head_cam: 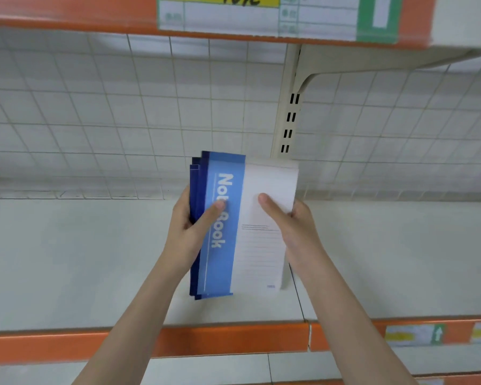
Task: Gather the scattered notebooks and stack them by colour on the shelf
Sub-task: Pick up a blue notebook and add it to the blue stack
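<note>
Notebooks (233, 223), a small bundle of them, sit dead centre of the frame, held up over the white shelf (67, 259) by both hands. Top one has a light blue band with "NoteBook" printed along it and a white ruled half on the right; darker blue covers peek out along the left edge underneath, so it looks like an all-blue set to me.

Left hand (189, 226) is wrapped round the left (spine side) edge, thumb lying across the blue band, other fingers hidden behind the covers. Right hand (292, 220) clamps the right edge the same way, thumb flat on the white part, fingers tucked behind. Both are properly gripping, nothing loose.

What matters for the next bit, I reckon: the bundle's long axis runs from the bottom of the frame toward the top, i.e. pointing away from the person toward the wire grid back panel (122, 107). The hands pinch it from the two long sides around the upper half, so the near end hangs free toward the orange shelf lip (233, 340). Can't tell if that near end touches the shelf or floats just above it. Neither hand is noticeably nearer; it's pretty symmetric, so lowering it flat looks like a two-handed job. No other stack shows on this shelf.
</note>
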